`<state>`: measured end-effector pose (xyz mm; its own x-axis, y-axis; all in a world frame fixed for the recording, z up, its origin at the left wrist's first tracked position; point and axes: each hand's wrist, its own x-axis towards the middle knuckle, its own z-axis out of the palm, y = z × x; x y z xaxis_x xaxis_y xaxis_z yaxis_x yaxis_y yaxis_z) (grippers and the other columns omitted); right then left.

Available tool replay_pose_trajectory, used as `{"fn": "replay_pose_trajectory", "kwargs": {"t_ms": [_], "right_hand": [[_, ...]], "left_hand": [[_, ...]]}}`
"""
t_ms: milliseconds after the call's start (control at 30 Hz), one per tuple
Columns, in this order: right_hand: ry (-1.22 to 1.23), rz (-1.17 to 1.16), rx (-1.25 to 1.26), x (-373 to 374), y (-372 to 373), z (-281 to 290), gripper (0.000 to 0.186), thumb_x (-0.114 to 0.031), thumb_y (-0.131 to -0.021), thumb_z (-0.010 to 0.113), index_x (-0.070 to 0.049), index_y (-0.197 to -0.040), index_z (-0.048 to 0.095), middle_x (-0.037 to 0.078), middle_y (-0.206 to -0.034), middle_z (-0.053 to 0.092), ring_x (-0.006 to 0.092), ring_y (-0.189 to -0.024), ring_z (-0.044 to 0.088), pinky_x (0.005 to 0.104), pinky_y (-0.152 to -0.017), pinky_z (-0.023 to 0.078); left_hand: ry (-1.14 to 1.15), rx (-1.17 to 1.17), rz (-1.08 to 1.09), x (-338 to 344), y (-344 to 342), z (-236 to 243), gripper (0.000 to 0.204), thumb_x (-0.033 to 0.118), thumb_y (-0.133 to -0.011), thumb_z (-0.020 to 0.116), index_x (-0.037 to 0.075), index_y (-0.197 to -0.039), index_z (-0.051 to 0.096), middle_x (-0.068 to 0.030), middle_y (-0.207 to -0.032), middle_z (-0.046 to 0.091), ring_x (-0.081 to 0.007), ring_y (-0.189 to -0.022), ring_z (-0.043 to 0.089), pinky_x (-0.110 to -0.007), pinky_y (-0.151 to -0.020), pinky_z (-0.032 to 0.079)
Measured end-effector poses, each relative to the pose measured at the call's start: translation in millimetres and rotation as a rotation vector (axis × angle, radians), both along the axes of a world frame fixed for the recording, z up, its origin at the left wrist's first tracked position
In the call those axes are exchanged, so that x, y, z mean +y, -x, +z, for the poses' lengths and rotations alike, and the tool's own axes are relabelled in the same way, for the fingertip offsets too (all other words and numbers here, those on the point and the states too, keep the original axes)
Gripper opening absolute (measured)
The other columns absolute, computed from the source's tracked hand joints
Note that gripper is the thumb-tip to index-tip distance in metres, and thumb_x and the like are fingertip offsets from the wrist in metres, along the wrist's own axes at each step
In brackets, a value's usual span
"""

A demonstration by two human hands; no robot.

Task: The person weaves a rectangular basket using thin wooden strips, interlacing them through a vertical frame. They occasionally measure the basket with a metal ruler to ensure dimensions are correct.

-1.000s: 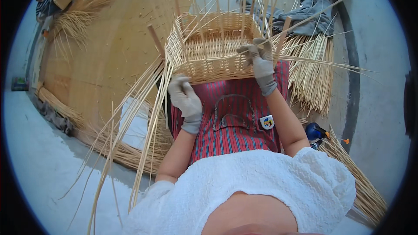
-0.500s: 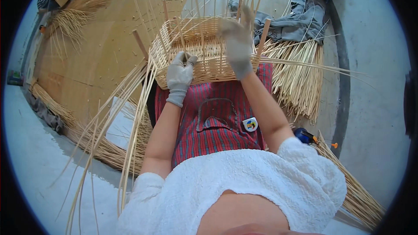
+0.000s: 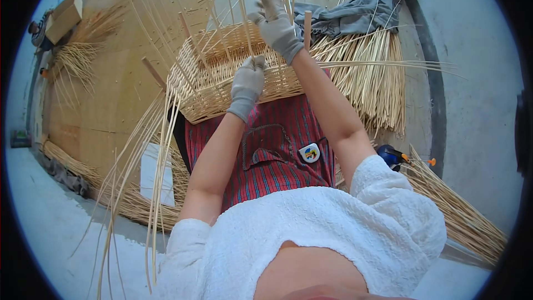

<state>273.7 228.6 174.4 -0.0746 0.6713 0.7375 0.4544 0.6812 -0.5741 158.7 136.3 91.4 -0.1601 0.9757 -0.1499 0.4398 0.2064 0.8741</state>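
Wicker basket [image 3: 211, 97] in hand, part-woven, rests at the far edge of a red striped apron [image 3: 266, 147] over the person's lap, its near wall turned toward the body. The left hand [image 3: 248, 82], gloved, is closed with curled fingers at the middle of that wall's rim; whether it pinches the rim itself or a rod there cannot be told. The right hand [image 3: 277, 29], also gloved, reaches over the basket's right part, fingers extended and thumb apart, with no clear hold on anything. As far as this shows, the base and low walls are woven, while many thin upright rods [image 3: 242, 11] stand free above the rim and loose strands [image 3: 159, 175] trail off the near left corner, so much length looks unworked. Thick wooden posts [image 3: 307, 28] rise at the corners. Around the lap, the tan floor [image 3: 111, 105] is littered with small clippings. By its lower left edge a cane bundle [image 3: 125, 197] lies beside a white sheet [image 3: 147, 175]; toward its right edge, gray cloth [image 3: 361, 16] covers the top of a pale cane bundle [image 3: 377, 86]. Farther off, at the upper left corner, stands a cardboard box [image 3: 65, 16].
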Motion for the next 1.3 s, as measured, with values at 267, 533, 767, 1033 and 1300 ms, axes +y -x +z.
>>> {"fn": "replay_pose_trajectory", "kwargs": {"t_ms": [267,533,767,1033,1300], "right_hand": [[0.591,-0.069,0.188,-145,-85,-61,0.047,-0.006,-0.092,0.07,-0.006,-0.138,0.061,0.015,-0.118,0.071,0.0124,-0.112,0.064,0.0273,-0.094,0.051],[0.424,-0.075,-0.034,-137,-29,-55,0.057,-0.004,-0.086,0.071,-0.012,-0.141,0.059,0.013,-0.135,0.063,0.0312,-0.121,0.062,0.0394,-0.107,0.048],[0.242,0.995,-0.156,-236,123,-12,0.036,-0.017,-0.091,0.067,-0.013,-0.126,0.069,0.016,-0.122,0.069,0.0327,-0.11,0.067,0.0421,-0.099,0.053],[0.005,1.176,-0.69,-222,117,-10,0.015,-0.021,-0.084,0.065,-0.022,-0.099,0.068,0.004,-0.088,0.07,0.0275,-0.083,0.069,0.0419,-0.076,0.056],[0.639,0.304,0.902,-100,71,-71,0.011,-0.012,-0.105,0.056,-0.011,-0.115,0.057,0.009,-0.092,0.072,0.022,-0.087,0.073,0.0343,-0.072,0.059]], "left_hand": [[0.121,-0.379,0.079,-22,2,27,0.023,0.02,-0.096,0.074,0.007,-0.109,0.058,-0.0036,-0.079,0.062,-0.0118,-0.04,0.049,-0.034,-0.033,0.043],[-0.359,-0.142,0.614,-143,126,0,0.047,0.03,-0.098,0.073,-0.002,-0.131,0.063,-0.0135,-0.125,0.069,-0.0202,-0.102,0.066,-0.034,-0.088,0.055],[-0.43,-0.683,0.391,-186,227,-59,0.059,0.034,-0.105,0.059,-0.005,-0.147,0.047,-0.0141,-0.131,0.06,-0.0226,-0.121,0.054,-0.036,-0.105,0.042],[-0.443,0.254,0.067,-201,164,99,0.047,0.03,-0.101,0.066,0.005,-0.141,0.059,-0.0004,-0.084,0.063,-0.0053,-0.067,0.049,-0.024,-0.061,0.044],[-0.421,-0.367,0.544,-192,139,1,0.03,0.022,-0.109,0.052,0.001,-0.13,0.058,-0.0098,-0.11,0.068,-0.0138,-0.077,0.066,-0.027,-0.074,0.058]]}}
